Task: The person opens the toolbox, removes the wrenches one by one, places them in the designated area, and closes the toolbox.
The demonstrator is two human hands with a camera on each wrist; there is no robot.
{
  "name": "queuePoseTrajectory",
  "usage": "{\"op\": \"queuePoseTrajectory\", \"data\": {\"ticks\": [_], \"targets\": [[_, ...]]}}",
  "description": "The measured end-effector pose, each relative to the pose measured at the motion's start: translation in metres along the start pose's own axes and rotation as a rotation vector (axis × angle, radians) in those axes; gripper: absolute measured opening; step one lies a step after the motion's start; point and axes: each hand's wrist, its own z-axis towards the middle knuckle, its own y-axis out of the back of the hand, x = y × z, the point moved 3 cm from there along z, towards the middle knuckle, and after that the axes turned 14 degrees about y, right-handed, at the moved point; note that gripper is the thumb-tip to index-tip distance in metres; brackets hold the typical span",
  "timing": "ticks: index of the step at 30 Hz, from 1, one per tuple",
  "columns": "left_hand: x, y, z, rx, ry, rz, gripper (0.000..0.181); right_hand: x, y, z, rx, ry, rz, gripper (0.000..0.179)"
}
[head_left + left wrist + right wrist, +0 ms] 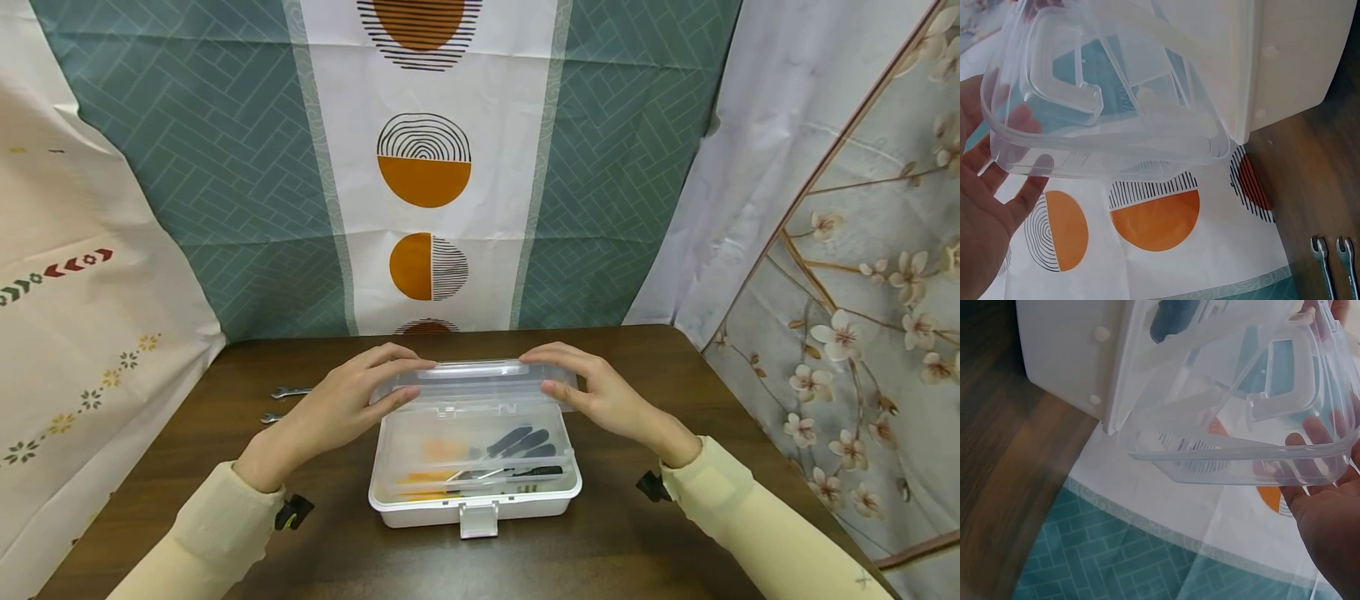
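A white toolbox (532, 506) sits on the table with its clear plastic lid (480, 373) tilted up at the back. My left hand (348, 396) holds the lid's left corner between thumb and fingers. At the right corner, my right hand (600, 392) grips it in the same way. Through the clear plastic, some fingers of each hand show in the wrist views. Inside the box, several dark-handled tools (521, 442) and yellow-orange items appear hazily behind translucent plastic. A white latch (478, 521) hangs down at the front.
Two open-ended wrenches lie left of the box; the left wrist view shows their heads, one wrench (1320, 250) beside the other (1344, 253). A patterned curtain (423, 292) hangs behind the brown table (615, 533). A floral cloth (847, 350) hangs on the right.
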Motion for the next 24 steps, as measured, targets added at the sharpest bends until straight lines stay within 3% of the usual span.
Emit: {"op": "queuePoseTrajectory", "data": {"ticks": [15,24], "targets": [[-0.002,-0.007,-0.015,-0.051,-0.132,0.013,0.048,0.012,-0.010,-0.015,0.011,0.039,-0.055,0.046],[-0.005,-0.010,-0.022,-0.062,-0.170,0.026,0.039,0.016,-0.016,-0.021,0.011,0.041,-0.089,0.046]]}}
